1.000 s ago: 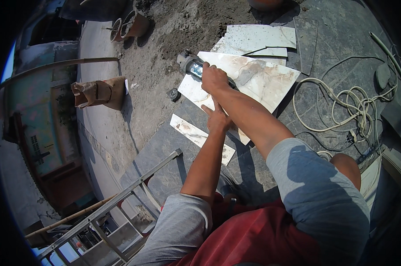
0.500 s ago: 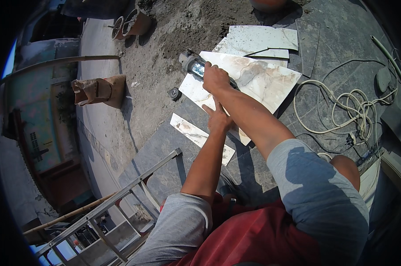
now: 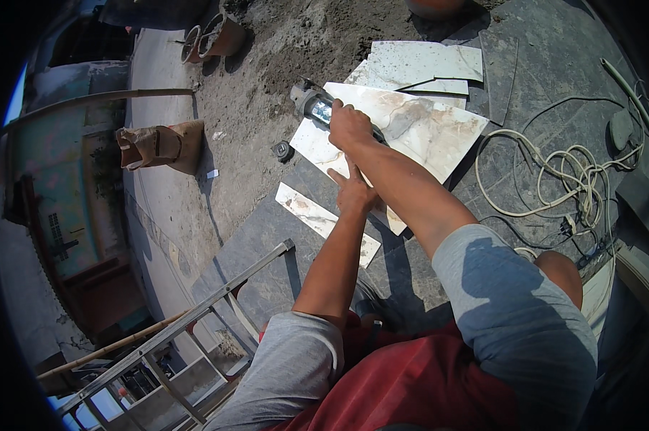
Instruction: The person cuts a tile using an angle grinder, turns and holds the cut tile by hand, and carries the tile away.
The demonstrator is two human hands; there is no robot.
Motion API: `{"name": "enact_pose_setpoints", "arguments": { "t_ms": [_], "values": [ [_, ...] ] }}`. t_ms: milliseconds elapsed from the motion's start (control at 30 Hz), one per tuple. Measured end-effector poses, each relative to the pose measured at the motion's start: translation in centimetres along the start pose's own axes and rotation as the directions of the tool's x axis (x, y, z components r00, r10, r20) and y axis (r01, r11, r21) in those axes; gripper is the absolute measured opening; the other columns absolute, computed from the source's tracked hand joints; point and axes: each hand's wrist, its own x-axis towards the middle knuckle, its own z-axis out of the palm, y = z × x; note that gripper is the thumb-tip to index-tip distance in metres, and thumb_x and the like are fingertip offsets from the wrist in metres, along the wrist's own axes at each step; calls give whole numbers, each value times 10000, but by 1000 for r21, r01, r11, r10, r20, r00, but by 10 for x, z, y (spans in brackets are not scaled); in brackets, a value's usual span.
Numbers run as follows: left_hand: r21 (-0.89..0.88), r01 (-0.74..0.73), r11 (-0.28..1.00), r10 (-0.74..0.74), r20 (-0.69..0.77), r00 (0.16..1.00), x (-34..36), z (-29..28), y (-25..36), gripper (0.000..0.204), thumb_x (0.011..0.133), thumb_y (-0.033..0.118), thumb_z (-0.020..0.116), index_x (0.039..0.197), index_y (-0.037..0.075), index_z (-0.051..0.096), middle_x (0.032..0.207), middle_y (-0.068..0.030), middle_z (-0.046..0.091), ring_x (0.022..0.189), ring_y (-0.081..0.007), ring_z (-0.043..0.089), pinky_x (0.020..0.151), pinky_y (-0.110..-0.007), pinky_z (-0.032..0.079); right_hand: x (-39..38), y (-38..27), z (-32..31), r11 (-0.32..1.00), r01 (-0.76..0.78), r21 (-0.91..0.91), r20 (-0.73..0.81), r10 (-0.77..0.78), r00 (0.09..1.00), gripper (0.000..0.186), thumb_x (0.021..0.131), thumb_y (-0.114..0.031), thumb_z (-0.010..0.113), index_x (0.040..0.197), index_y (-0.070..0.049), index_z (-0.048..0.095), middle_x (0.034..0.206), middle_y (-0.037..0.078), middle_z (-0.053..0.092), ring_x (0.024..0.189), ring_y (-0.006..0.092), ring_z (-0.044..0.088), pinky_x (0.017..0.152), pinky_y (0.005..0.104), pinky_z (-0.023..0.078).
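My right hand [image 3: 350, 128] is wrapped round the body of an angle grinder [image 3: 316, 106], whose head points to the far left. The grinder is over a white marble-patterned tile [image 3: 428, 129] with brown veins, near its left corner. Just nearer, my left hand [image 3: 355, 194] lies with thumb and finger spread at the tile's near edge, holding nothing. Part of the tile and the grinder's rear end are hidden by my right hand and forearm. To the left of my left hand, a narrow cut strip of tile [image 3: 314, 215] lies on the dark sheet.
Broken white tiles [image 3: 418, 63] lie beyond the large one. A tangled pale cable [image 3: 547, 194] spreads at right. A small round black object [image 3: 282, 151] sits left of the tile. An aluminium ladder [image 3: 174, 345], a brown sack [image 3: 177, 147] and buckets [image 3: 222, 37] stand farther left.
A small light scrap on the ground beside the sack has shifted a little nearer. My hands, the grinder and the tile stay almost in place.
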Motion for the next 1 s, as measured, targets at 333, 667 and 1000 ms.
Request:
{"name": "enact_pose_setpoints", "arguments": {
  "t_ms": [333, 667, 1000],
  "values": [
    [-110, 77, 991, -70, 65, 995, -15, -20, 13, 1295, 666, 682, 757, 1607, 307, -51, 1593, -383, -76, 1317, -498, 494, 1017, -458, 495, 1, 1, 1, 1000, -9, 18, 24, 9, 1000, 584, 815, -169, 735, 1313, 10, 489, 1150, 199, 668, 1063, 312, 693, 894, 417, 568],
    [-53, 62, 997, -59, 57, 997, -8, -12, 7, 1294, 670, 682, 756, 1607, 304, -52, 1598, -371, -76, 1308, -513, 495, 1008, -472, 501, 0, 0, 0, 1000, -24, 6, 18, 24, 1000, 594, 809, -172, 742, 1317, 7, 492, 1155, 192, 669, 1069, 304, 691, 893, 416, 570],
    [-31, 43, 999, -42, 38, 998, -4, -5, 4, 1280, 684, 684, 746, 1607, 304, -55, 1603, -362, -81, 1297, -506, 511, 1011, -473, 498, -1, -2, -2, 1000, -21, 17, 34, 21, 999, 580, 815, -162, 733, 1316, 5, 494, 1152, 193, 673, 1069, 306, 692, 893, 415, 571]
  ]
}}
